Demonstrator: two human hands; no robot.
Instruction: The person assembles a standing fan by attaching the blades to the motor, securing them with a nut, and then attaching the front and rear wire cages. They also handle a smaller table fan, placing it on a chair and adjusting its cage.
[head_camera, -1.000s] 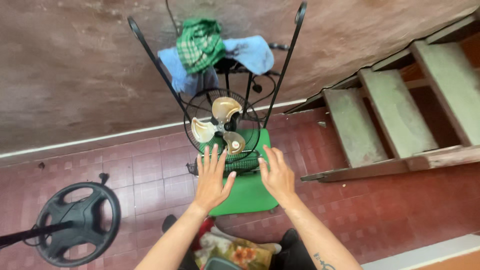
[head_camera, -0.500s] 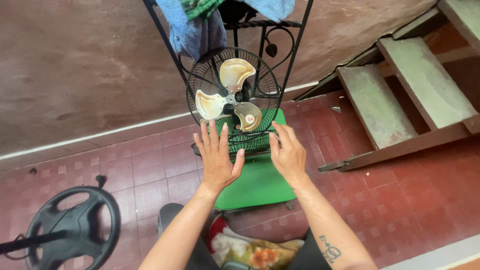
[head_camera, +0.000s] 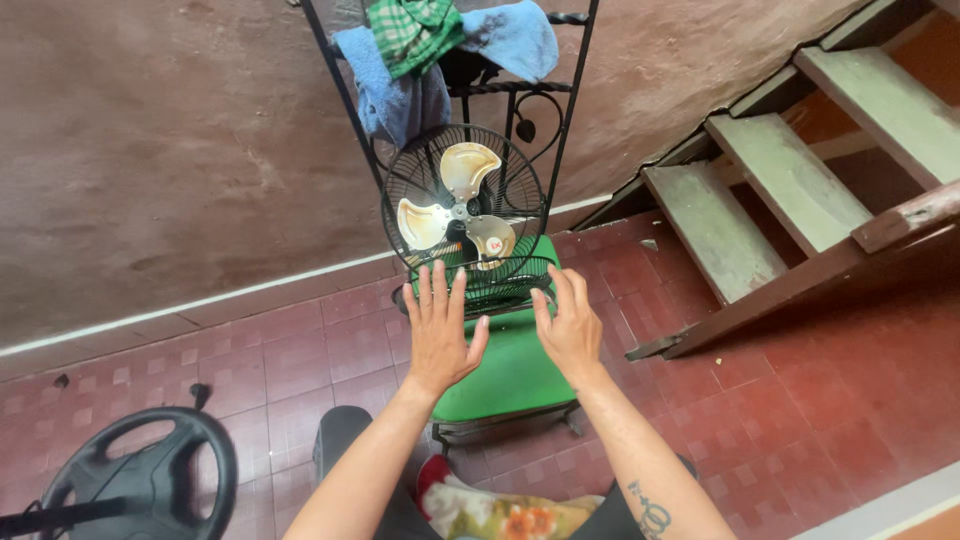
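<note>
Left hand (head_camera: 438, 330) and right hand (head_camera: 567, 325): both open, fingers spread, near caged fan (head_camera: 463, 215) on green chair seat (head_camera: 510, 375).

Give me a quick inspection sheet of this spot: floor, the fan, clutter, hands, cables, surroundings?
Surface: red tiled floor, worn.
Job's things: fan with cream blades in a black wire cage, standing on a green chair seat.
Clutter: blue and green checked cloths draped on the chair back; black round fan base at lower left.
Hands: left hand and right hand open, spread near the cage's lower edge, holding nothing.
Cables: nothing seen.
Surroundings: stained wall; wooden stairs at right.
</note>
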